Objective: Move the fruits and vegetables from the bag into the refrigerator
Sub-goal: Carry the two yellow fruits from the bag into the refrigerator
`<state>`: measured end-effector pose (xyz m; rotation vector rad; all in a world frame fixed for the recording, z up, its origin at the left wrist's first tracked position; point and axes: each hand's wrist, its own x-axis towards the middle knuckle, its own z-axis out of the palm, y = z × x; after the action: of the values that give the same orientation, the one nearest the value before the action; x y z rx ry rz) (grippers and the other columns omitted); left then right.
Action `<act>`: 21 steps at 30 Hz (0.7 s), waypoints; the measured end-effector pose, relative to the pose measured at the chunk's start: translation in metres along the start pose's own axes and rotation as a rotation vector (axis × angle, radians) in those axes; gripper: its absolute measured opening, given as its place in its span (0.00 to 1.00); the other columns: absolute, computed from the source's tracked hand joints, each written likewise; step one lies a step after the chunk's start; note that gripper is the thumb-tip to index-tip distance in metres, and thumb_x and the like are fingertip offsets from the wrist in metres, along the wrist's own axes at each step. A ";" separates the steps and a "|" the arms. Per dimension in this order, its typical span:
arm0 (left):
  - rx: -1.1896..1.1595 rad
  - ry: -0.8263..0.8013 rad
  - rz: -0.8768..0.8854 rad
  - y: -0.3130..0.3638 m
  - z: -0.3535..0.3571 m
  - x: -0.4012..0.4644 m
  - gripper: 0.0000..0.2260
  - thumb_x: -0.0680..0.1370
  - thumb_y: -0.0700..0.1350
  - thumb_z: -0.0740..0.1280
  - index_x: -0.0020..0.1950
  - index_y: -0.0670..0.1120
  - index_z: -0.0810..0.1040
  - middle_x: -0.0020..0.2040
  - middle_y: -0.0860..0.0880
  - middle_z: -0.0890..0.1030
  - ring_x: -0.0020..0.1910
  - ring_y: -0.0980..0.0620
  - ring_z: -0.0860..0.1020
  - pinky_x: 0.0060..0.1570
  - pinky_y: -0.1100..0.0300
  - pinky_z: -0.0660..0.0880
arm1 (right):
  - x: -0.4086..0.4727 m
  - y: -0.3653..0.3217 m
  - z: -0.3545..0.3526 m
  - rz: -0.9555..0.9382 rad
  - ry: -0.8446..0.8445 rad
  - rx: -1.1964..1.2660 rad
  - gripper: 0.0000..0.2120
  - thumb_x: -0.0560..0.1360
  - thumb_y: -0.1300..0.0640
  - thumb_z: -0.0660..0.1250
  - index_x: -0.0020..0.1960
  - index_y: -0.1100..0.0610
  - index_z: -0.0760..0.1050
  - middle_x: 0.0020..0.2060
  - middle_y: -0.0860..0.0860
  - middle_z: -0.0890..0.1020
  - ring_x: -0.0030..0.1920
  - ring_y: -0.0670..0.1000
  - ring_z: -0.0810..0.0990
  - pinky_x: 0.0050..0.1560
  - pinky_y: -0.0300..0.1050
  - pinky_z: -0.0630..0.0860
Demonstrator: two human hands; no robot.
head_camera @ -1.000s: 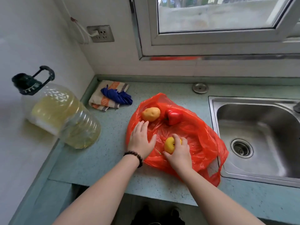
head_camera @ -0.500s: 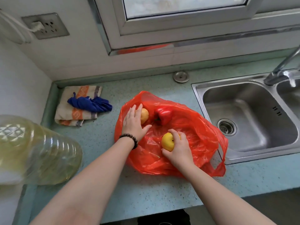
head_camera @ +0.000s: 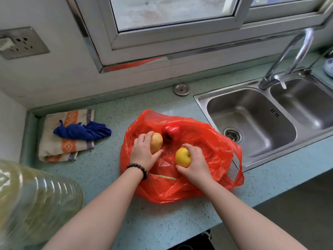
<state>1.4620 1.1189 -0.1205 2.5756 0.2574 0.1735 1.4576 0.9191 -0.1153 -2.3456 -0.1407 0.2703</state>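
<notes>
Head view: a red bag [head_camera: 198, 177] lies spread open on the green worktop [head_camera: 111, 177], between the cloths and the sink [head_camera: 252, 120], its right side touching the sink's rim. On the bag lie a potato [head_camera: 157, 142], a red pepper [head_camera: 171, 131] just behind it, and a yellow apple [head_camera: 182, 157] nearer the front edge. A big oil jug [head_camera: 32, 199] stands at the worktop's left front corner; a striped towel [head_camera: 59, 148] with a blue rag [head_camera: 82, 131] on it lies in the back left corner. Bare worktop runs between jug and bag. Both forearms reach in over the front edge. The left hand [head_camera: 142, 152] grips the potato, fingers curled over it, thumb under. The right hand [head_camera: 196, 162] wraps the apple from the right, fingers curled round it.
</notes>
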 end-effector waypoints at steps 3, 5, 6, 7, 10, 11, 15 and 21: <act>-0.020 -0.009 0.050 0.015 0.000 -0.002 0.32 0.67 0.56 0.74 0.68 0.50 0.69 0.59 0.48 0.72 0.57 0.46 0.70 0.60 0.52 0.70 | -0.007 -0.005 -0.010 -0.010 0.099 0.049 0.35 0.63 0.51 0.75 0.66 0.45 0.65 0.60 0.50 0.68 0.60 0.51 0.70 0.62 0.45 0.69; -0.045 -0.011 0.083 0.030 0.000 -0.003 0.31 0.67 0.56 0.74 0.67 0.49 0.69 0.58 0.48 0.72 0.57 0.46 0.70 0.60 0.52 0.71 | -0.014 -0.006 -0.023 -0.003 0.162 0.069 0.34 0.63 0.51 0.75 0.66 0.44 0.65 0.60 0.50 0.68 0.60 0.51 0.70 0.62 0.44 0.69; -0.059 -0.013 0.098 0.039 0.000 -0.003 0.31 0.67 0.56 0.74 0.67 0.49 0.69 0.58 0.48 0.72 0.57 0.46 0.70 0.59 0.52 0.71 | -0.018 -0.005 -0.031 0.002 0.194 0.074 0.34 0.63 0.51 0.75 0.65 0.44 0.66 0.60 0.50 0.68 0.60 0.51 0.70 0.62 0.45 0.69; -0.073 -0.017 0.118 0.050 0.000 -0.002 0.31 0.67 0.56 0.74 0.67 0.49 0.69 0.58 0.48 0.72 0.57 0.46 0.70 0.59 0.52 0.71 | -0.022 -0.002 -0.040 0.011 0.228 0.077 0.34 0.63 0.50 0.75 0.65 0.44 0.66 0.60 0.50 0.69 0.60 0.51 0.70 0.61 0.46 0.69; -0.099 -0.047 0.181 0.083 0.003 -0.004 0.30 0.67 0.55 0.74 0.66 0.50 0.69 0.59 0.47 0.72 0.57 0.46 0.70 0.59 0.52 0.70 | -0.039 0.010 -0.070 0.057 0.329 0.066 0.34 0.63 0.50 0.75 0.65 0.44 0.66 0.60 0.50 0.69 0.59 0.51 0.71 0.59 0.45 0.70; -0.102 -0.062 0.203 0.096 0.006 -0.007 0.31 0.67 0.55 0.74 0.66 0.50 0.69 0.59 0.47 0.72 0.57 0.46 0.70 0.59 0.52 0.70 | -0.046 0.017 -0.080 0.079 0.364 0.069 0.33 0.63 0.51 0.75 0.65 0.44 0.66 0.59 0.50 0.69 0.58 0.51 0.72 0.57 0.45 0.70; -0.145 -0.125 0.307 0.157 0.026 -0.029 0.30 0.67 0.56 0.74 0.65 0.50 0.69 0.57 0.48 0.72 0.54 0.47 0.70 0.57 0.53 0.70 | -0.084 0.054 -0.118 0.186 0.489 0.129 0.33 0.63 0.52 0.75 0.65 0.45 0.66 0.58 0.50 0.68 0.56 0.52 0.73 0.55 0.40 0.68; -0.251 -0.299 0.476 0.265 0.083 -0.102 0.30 0.66 0.54 0.75 0.65 0.48 0.69 0.59 0.47 0.72 0.57 0.46 0.70 0.59 0.58 0.66 | -0.182 0.131 -0.175 0.358 0.678 0.180 0.32 0.64 0.54 0.75 0.64 0.46 0.66 0.60 0.49 0.67 0.53 0.49 0.72 0.52 0.38 0.67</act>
<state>1.4164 0.8327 -0.0579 2.3278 -0.4621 -0.0109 1.3250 0.6744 -0.0594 -2.1430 0.6073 -0.3362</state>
